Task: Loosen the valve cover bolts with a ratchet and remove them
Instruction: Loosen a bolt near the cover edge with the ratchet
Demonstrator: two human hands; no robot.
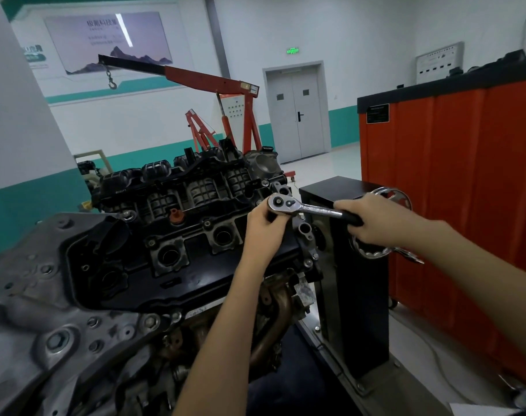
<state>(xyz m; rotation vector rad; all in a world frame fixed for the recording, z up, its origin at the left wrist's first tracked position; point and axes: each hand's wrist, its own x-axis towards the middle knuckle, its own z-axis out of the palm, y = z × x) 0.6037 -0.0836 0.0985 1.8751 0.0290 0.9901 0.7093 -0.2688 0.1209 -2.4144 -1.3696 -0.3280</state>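
- The engine (pixel 45 295) fills the lower left of the view, with its grey metal end cover nearest the camera.
- A tall orange cabinet (pixel 465 205) stands to the right of the engine, well apart from it.
- A red hoist (pixel 201 78) stands behind the engine, its arm and hook reaching out above the engine's far side.
- A black stand (pixel 357 295) rises just beside the engine's right end, and a shiny hand wheel (pixel 372 254) sits on the stand's right side.
- The black valve cover (pixel 195 265) lies along the top of the engine, with round plug holes in a row.
- The left hand (pixel 263 226) is at the engine's right end, its fingers curled round the underside of the ratchet head.
- The right hand (pixel 372 223) is out past the engine's right end, in front of the hand wheel, its fingers wrapped tight round the ratchet's dark handle.
- The ratchet (pixel 303 207) lies nearly level, its head over the right end of the valve cover.
- Small bolts (pixel 151 243) sit in the valve cover beside the plug holes on top of the engine.
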